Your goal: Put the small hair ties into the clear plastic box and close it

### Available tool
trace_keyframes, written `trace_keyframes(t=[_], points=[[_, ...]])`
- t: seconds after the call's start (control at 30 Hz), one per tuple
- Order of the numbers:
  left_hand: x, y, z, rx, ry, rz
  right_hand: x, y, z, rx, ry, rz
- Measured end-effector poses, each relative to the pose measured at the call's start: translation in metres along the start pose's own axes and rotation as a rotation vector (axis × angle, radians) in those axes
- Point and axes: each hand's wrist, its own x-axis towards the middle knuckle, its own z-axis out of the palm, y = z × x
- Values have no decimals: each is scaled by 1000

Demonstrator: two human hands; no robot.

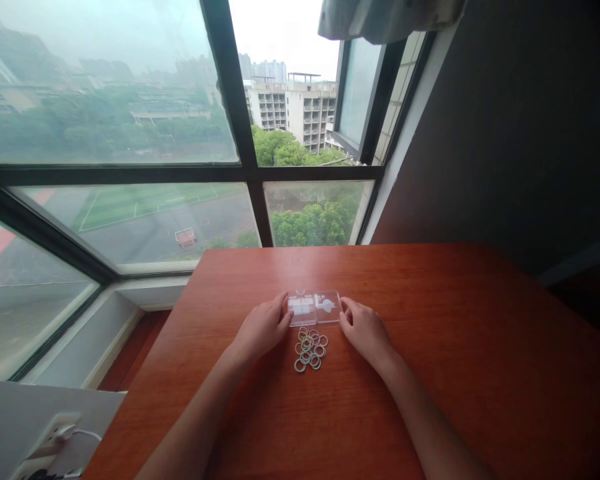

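Observation:
A clear plastic case (pixel 303 311) lies unfolded on the table, its two flat halves side by side. My left hand (pixel 263 325) grips the left edge, thumb in front and fingers behind. At the opposite edge, my right hand (pixel 365 328) is closed on the case with thumb and fingertips. Just in front of the case, between my wrists, several small rings (pixel 307 356) lie in a loose, overlapping pile. They look greyish and pale; what they are made of I cannot tell.
The reddish-brown wooden table (pixel 460 373) reaches to the windows. An open window pane (pixel 363 93) hangs at the upper right, beside a dark wall (pixel 520 133). A wall socket (pixel 55 437) with a white plug is at the lower left.

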Motion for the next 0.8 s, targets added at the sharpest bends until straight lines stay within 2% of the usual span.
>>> trace_keyframes(t=[0.47, 0.63, 0.8], points=[[-1, 1, 3, 22, 4, -20, 0, 6, 3, 29, 36, -31], [2, -1, 1, -61, 15, -42, 2, 7, 2, 83, 50, -19], [3, -4, -1, -123, 40, -7, 2, 8, 0, 93, 66, -9]])
